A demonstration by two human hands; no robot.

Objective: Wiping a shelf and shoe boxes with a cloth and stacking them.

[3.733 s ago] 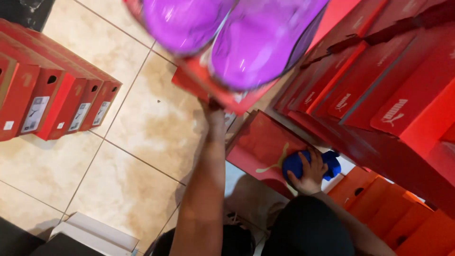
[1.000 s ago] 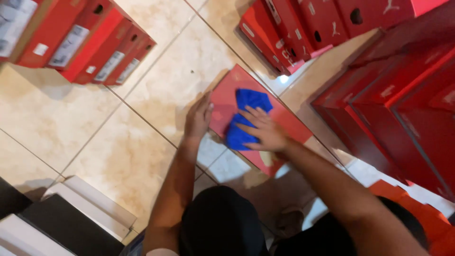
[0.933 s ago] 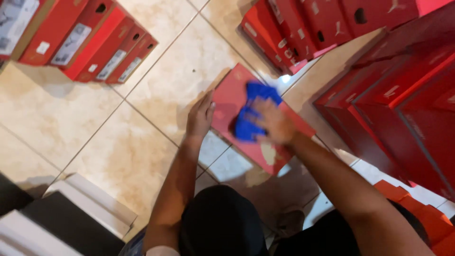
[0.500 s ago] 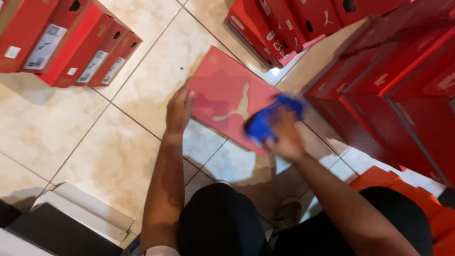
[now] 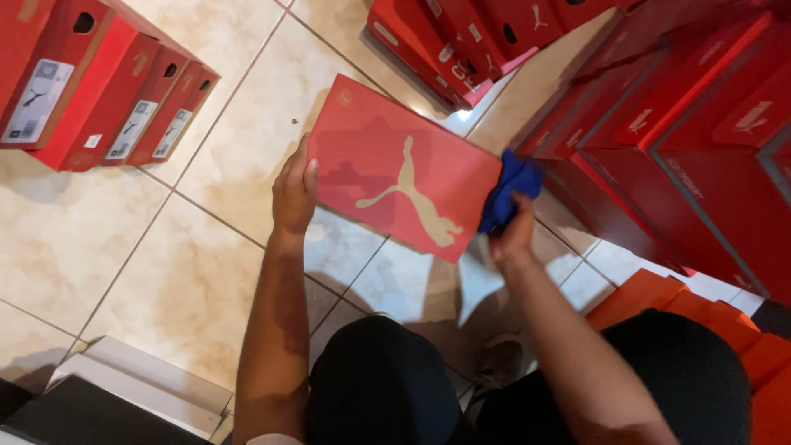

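Row of red cardboard shoe boxes [image 5: 107, 91] at far left; left hand [image 5: 294, 191], fingers clasped on the edge of a flat red cardboard box lid [image 5: 404, 169] over the tiled floor [image 5: 156, 272]; right hand [image 5: 512, 235], fingers clenched on a crumpled blue cloth [image 5: 511, 188] at the lid's right edge; wiping seemingly near its end

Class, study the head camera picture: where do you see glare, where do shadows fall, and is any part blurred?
Head view: glare is strongest on the floor tile beside the stacked boxes; the left hand and right hand throw soft shadows across the red box lid and the tiles below it; the blue cloth looks slightly smeared; the boxes at right sit in dimmer light.
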